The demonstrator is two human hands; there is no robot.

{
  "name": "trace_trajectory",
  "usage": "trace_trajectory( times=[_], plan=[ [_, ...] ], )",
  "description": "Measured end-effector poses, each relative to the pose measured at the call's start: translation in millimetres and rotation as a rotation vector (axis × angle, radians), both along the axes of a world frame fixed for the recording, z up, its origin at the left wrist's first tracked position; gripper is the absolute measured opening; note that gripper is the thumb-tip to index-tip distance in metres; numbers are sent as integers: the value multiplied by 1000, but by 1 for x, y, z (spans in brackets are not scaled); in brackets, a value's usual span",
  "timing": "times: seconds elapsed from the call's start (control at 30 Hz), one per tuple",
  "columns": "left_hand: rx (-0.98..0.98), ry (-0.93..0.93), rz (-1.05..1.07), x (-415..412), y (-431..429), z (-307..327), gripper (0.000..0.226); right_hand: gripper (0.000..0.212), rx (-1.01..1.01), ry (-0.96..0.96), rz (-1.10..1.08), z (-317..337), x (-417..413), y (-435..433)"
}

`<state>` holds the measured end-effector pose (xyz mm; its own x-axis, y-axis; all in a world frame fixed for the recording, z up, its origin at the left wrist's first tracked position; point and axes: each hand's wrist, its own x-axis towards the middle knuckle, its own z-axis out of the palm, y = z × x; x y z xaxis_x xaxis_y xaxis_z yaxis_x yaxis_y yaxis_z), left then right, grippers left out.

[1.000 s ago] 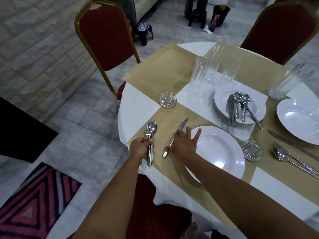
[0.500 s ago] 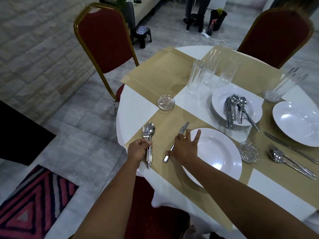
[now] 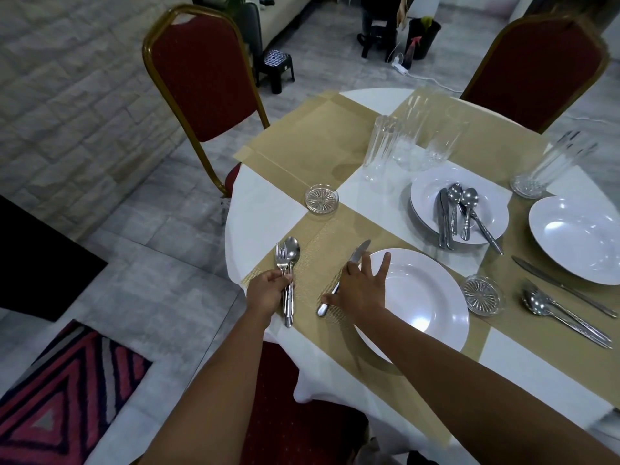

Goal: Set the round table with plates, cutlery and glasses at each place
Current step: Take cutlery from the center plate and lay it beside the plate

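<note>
My left hand [image 3: 268, 290] grips the handles of a fork and spoon [image 3: 288, 260] lying on the near gold placemat [image 3: 322, 239]. My right hand [image 3: 360, 288] rests with spread fingers on a knife [image 3: 355, 255] beside the near white plate [image 3: 422, 297]. A small glass coaster [image 3: 483, 295] lies right of that plate. Another white plate [image 3: 426, 196] in the middle holds several pieces of cutlery [image 3: 459, 216]. A third plate [image 3: 580, 239] sits at the right, with a knife [image 3: 563, 285] and spoons [image 3: 563, 313] in front of it. Three tall glasses [image 3: 409, 142] stand together mid-table.
A second glass coaster [image 3: 322, 199] lies by the far-left placemat [image 3: 302, 139]. One more tall glass [image 3: 550, 166] stands at the right. Red chairs with gold frames stand at the far left [image 3: 201, 72] and far right [image 3: 536, 68]; a red seat [image 3: 285, 414] is below me.
The hands have kept their hold on the cutlery; the fork, spoon and knife have barely shifted on the placemat. The view has tilted slightly.
</note>
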<state>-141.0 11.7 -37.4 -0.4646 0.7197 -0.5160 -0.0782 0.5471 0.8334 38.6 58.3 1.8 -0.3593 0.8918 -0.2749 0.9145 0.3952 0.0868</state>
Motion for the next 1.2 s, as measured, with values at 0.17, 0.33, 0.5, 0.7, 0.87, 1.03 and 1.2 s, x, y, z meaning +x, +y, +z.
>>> trace_trajectory(
  times=[0.17, 0.33, 0.5, 0.7, 0.87, 1.03, 1.2],
  plan=[
    [-9, -3, 10, 1, -1, 2, 8, 88, 22, 46, 13, 0, 1, -1],
    [-46, -5, 7, 1, 3, 6, 9, 73, 19, 98, -5, 7, 0, -1],
    [-42, -96, 76, 6, 3, 14, 12, 33, 104, 417, -5, 6, -2, -17],
    [27, -323, 178, 25, 0, 35, 11, 14, -399, 826, -408, 16, -15, -41],
    [92, -271, 186, 32, 0, 39, 14, 15, -611, 978, -541, 15, -21, -42],
    [136, -286, 224, 32, 0, 39, 20, 23, -784, 1114, -586, 21, -16, -42],
    [179, -261, 323, 16, 12, 46, 41, 24, -888, 1067, -608, 15, -10, -48]
  ],
)
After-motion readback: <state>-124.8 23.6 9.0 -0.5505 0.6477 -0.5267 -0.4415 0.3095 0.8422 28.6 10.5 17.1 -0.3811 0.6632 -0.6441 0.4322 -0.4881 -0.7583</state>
